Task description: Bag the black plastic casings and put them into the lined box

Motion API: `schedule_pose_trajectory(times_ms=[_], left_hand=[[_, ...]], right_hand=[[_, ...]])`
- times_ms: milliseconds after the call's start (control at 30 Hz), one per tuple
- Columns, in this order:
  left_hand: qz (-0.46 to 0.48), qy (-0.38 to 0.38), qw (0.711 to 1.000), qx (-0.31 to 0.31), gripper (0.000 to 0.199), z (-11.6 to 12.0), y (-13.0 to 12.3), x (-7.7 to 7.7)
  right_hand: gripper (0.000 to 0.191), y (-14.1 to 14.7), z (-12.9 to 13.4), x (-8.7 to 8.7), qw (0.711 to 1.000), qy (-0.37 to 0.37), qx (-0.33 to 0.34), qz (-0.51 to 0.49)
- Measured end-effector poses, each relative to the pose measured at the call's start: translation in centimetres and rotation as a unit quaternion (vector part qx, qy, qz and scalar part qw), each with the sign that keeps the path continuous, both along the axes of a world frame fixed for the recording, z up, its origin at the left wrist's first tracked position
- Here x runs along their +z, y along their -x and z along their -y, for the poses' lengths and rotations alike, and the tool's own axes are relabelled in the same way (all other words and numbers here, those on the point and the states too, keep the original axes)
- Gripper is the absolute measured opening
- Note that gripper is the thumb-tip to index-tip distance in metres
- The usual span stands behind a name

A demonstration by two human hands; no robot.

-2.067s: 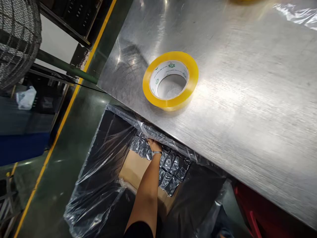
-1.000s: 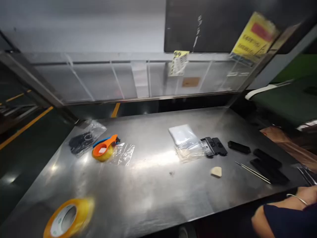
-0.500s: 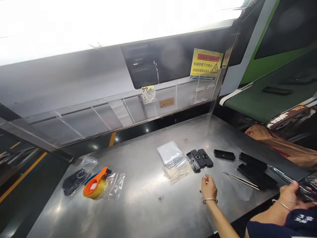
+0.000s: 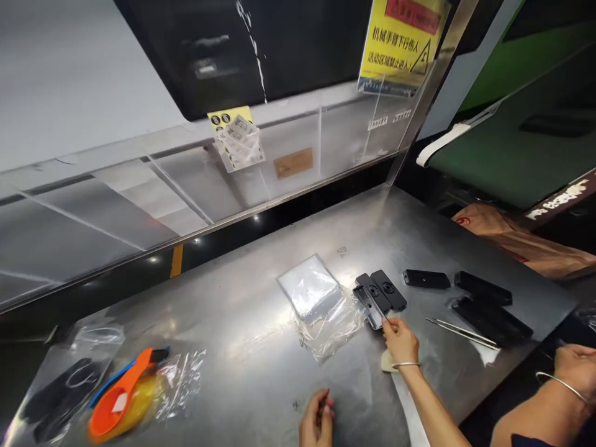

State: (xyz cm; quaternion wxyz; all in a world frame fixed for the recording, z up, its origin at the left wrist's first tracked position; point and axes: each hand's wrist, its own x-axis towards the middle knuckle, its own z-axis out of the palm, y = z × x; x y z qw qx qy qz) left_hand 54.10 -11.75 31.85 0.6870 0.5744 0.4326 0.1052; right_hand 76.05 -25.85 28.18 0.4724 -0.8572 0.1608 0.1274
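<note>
Steel surface (image 4: 223, 347), two bare hands over it. Right hand (image 4: 403, 343), bangle on the wrist, has its fingertips at the near end of a hollow black part (image 4: 369, 305); they look to be touching it, but can't tell whether thumb and finger are clamped on it. That part sits right of centre on the surface, nearer the right edge than the left, overlapping the first of two flat black parts (image 4: 393, 297) lying side by side, each with a round boss. Left hand (image 4: 315, 421) is at the near edge, fingers half curled, thumb apart, nothing held. Clear bag stack (image 4: 310, 287) lies just left of the parts, crumpled film (image 4: 321, 332) spread on its near side. Cream block (image 4: 387, 361) beside the right wrist. Towards the right edge: single black bar (image 4: 426, 279), more dark pieces (image 4: 488, 316) by the right corner, tweezers (image 4: 459, 331) just left of those. Left end: orange tape dispenser (image 4: 121, 397) near a bag of dark items (image 4: 65, 397) at the left edge. Co-worker's hand (image 4: 573, 370), also with a bangle, is off the near edge by the right corner.
</note>
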Motion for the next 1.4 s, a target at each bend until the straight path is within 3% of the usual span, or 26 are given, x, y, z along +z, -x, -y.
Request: schedule_pose_trajectory(times_ms=[67, 167, 333, 467, 633, 900, 1167, 1400], left_hand=[[-0.001, 0.020, 1.000, -0.020, 0.046, -0.4, -1.9, -0.2], [-0.006, 0.084, 0.995, -0.062, 0.046, -0.3, -4.7, 0.8], [0.067, 0.191, 0.976, -0.082, 0.047, 1.6, -8.3, 4.2], [0.154, 0.304, 0.936, -0.086, 0.039, 3.0, -9.3, 7.1], [0.170, 0.380, 0.907, -0.059, 0.031, 3.7, -8.2, 9.3], [0.141, 0.423, 0.895, -0.021, 0.035, 4.7, -5.5, 10.9], [0.152, 0.374, 0.914, -0.034, 0.044, 5.7, -2.1, 11.4], [0.190, 0.323, 0.927, -0.025, 0.051, 7.8, 0.8, 11.5]], right_hand=[[0.040, 1.6, 1.0, 0.5, 0.999, -0.041, -0.026, 0.006], [0.048, 4.4, 1.9, 2.4, 0.994, -0.103, -0.045, 0.013], [0.041, 8.6, 1.2, 7.3, 0.984, -0.174, -0.028, -0.014], [0.037, 11.0, 0.5, 10.3, 0.973, -0.221, -0.007, -0.064], [0.033, 13.2, 1.3, 12.0, 0.972, -0.216, 0.027, -0.085], [0.030, 15.8, 2.0, 14.3, 0.976, -0.196, 0.058, -0.080], [0.041, 16.3, 3.2, 13.6, 0.981, -0.054, 0.180, 0.044], [0.034, 15.4, 1.7, 15.4, 0.974, -0.064, 0.216, 0.012]])
